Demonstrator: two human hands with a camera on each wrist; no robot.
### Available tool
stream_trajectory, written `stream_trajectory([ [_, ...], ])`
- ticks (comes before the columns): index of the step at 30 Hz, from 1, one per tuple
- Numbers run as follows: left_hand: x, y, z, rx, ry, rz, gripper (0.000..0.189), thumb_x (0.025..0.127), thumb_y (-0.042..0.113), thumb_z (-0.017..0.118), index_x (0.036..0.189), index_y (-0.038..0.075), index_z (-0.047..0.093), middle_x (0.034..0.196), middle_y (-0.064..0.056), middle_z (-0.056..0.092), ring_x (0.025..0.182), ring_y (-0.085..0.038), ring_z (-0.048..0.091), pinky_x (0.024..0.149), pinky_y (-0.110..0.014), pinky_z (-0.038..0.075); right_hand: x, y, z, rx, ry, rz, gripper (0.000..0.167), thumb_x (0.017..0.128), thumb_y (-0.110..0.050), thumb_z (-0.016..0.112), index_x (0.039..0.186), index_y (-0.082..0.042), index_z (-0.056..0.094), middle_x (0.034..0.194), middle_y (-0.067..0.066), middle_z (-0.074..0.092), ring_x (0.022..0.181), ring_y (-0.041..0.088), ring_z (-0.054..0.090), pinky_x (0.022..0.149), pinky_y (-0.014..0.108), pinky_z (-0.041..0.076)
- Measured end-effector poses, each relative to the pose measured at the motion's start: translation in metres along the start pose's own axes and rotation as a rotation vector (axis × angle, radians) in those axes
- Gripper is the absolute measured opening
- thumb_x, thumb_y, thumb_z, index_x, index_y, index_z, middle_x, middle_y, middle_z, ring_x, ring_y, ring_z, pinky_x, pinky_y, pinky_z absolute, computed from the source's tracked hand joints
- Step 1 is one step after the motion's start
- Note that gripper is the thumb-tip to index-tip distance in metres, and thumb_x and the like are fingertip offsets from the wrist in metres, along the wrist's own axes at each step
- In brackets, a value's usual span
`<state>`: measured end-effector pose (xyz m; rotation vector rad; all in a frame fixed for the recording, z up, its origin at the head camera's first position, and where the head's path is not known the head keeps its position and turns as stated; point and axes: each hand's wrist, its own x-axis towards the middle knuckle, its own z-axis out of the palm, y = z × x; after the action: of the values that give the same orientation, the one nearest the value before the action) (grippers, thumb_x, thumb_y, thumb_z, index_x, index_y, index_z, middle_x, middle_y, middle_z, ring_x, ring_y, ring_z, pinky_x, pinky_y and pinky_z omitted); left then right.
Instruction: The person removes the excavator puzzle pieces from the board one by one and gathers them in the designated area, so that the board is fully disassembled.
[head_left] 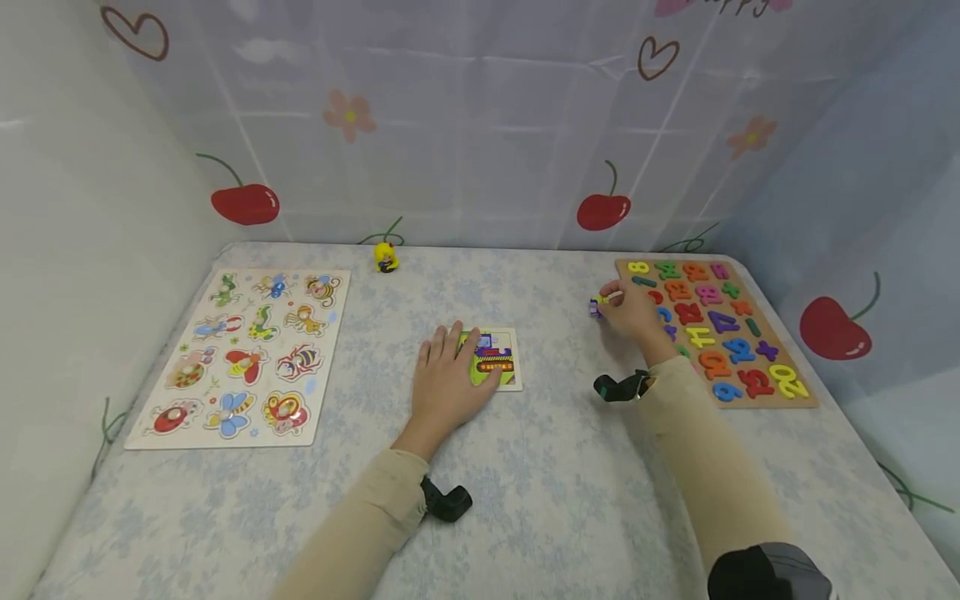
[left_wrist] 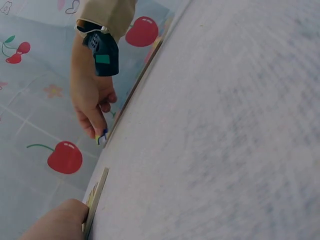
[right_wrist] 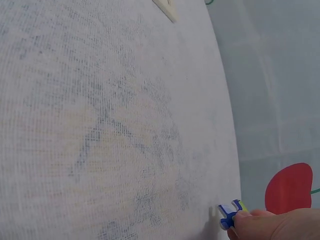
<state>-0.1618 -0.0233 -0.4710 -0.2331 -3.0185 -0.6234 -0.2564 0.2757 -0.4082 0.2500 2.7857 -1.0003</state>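
Observation:
My left hand [head_left: 447, 382] rests with fingers extended on the left side of a small square puzzle board [head_left: 510, 342]. The board's picture shows a purple and orange tracked vehicle on green, partly hidden under the fingers. In the left wrist view the thumb [left_wrist: 62, 217] lies at the edge of this board. Farther right, my right hand [head_left: 632, 317] pinches a small blue, white and yellow puzzle piece [right_wrist: 229, 215] between thumb and fingers, just above the table. That hand is beside the left edge of the number board [head_left: 780, 400].
A white insect puzzle board [head_left: 324, 417] lies on the left, filled with pictured insects. Colourful numbers and signs sit in the brown board on the right. A small yellow figure [head_left: 386, 257] stands near the back edge, before a curtain printed with cherries [head_left: 603, 212].

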Motion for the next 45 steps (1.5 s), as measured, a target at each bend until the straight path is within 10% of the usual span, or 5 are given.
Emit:
stream_trajectory([
  [26,0.001,-0.001,0.002,0.009,0.018,0.008,0.077,0.091,0.066,0.046,0.157,0.027,0.032,0.165,-0.003,0.024,0.155,-0.028,0.016,0.125,-0.052,0.013,0.004,0.001,0.009,-0.299,0.142,0.006,0.026,0.097,-0.019,0.063,0.121,-0.009,0.059,0.112,0.017,0.063,0.097,0.036,0.060,0.066,0.044,0.048],
  [45,-0.001,-0.001,0.000,0.005,0.002,-0.007,0.090,0.091,0.069,0.045,0.160,0.015,0.023,0.167,-0.003,0.020,0.156,-0.026,0.011,0.126,-0.048,0.012,-0.015,-0.025,0.028,-0.209,0.132,-0.155,0.027,0.099,-0.020,0.060,0.123,-0.008,0.062,0.112,0.016,0.061,0.099,0.032,0.054,0.087,0.048,0.049],
])
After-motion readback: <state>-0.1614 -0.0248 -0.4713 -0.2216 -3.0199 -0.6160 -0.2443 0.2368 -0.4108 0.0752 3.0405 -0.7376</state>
